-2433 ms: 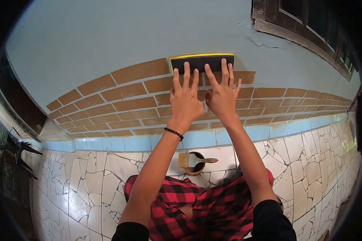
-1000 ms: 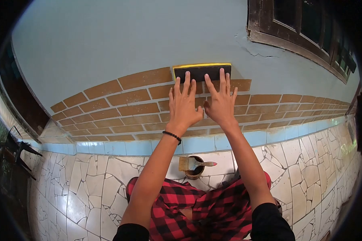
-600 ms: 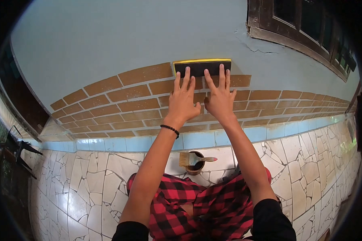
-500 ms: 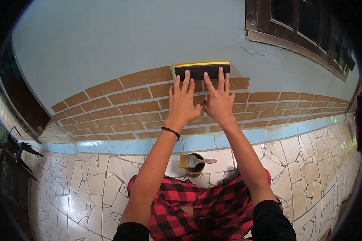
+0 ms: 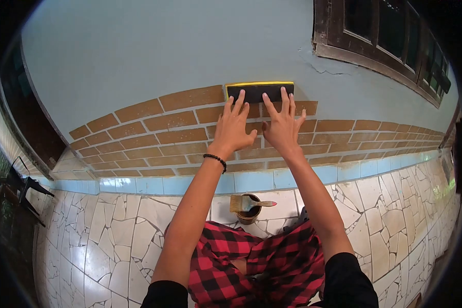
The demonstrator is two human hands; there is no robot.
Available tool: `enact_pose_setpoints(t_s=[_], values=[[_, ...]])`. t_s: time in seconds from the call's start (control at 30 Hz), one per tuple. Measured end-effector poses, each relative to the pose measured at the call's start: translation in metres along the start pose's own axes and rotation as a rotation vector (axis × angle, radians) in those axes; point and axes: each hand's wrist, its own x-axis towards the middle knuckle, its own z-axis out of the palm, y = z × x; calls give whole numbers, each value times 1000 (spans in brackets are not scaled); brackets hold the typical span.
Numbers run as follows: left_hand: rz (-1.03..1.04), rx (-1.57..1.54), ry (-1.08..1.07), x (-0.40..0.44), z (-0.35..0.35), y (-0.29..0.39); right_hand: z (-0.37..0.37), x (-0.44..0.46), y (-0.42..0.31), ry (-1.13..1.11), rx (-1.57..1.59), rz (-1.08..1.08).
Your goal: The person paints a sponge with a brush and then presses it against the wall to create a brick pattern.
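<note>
A black rectangular pad with a yellow edge (image 5: 253, 93) lies flat against the wall, at the top row of brown brick shapes (image 5: 190, 98). On its lower left part rest the stretched fingertips of my left hand (image 5: 232, 126), which wears a dark beaded bracelet. My right hand (image 5: 282, 129) presses its spread fingertips on the pad's lower right part, with the little finger off to the side. Neither hand wraps round the pad. The pad's wall side is hidden. Below, a paintbrush (image 5: 248, 204) lies across the rim of a small round pot (image 5: 247, 219).
Pale blue tiles (image 5: 254, 180) run along the wall's foot above a broken-tile floor (image 5: 123, 226). A dark-framed window (image 5: 339, 50) is at the upper right, with a crack in the wall below it. At the far left stands a dark chair (image 5: 28, 192).
My right little finger has spread further out from the pad. Both hands stay against the pad, which keeps its place on the wall. The view has shifted slightly.
</note>
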Motion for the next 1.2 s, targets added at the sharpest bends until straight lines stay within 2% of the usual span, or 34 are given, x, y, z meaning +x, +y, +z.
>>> enact_pose_setpoints(t_s=[0.13, 0.27, 0.33, 0.4, 0.47, 0.53, 0.6, 0.63, 0.77, 1.2], values=[[21, -92, 29, -5, -10, -2, 12, 14, 9, 249, 58, -114], [137, -238, 203, -33, -9, -7, 17, 31, 18, 396, 86, -243], [180, -280, 327, -65, -6, -8, 16, 34, 23, 399, 78, -297], [131, -275, 377, -107, 6, -16, 15, 35, 28, 399, 75, -332], [32, -262, 332, -156, 31, -38, 13, 34, 29, 388, 83, -356], [-96, -275, 313, -209, 59, -60, 8, 34, 28, 368, 83, -357], [-246, -255, 382, -236, 75, -65, 5, 36, 26, 356, 75, -368], [-319, -243, 414, -238, 70, -63, 4, 37, 25, 353, 66, -376], [-300, -322, 553, -218, 59, -56, 4, 36, 24, 358, 44, -393], [-309, -384, 492, -219, 82, -49, 15, 34, 20, 405, -2, -432]])
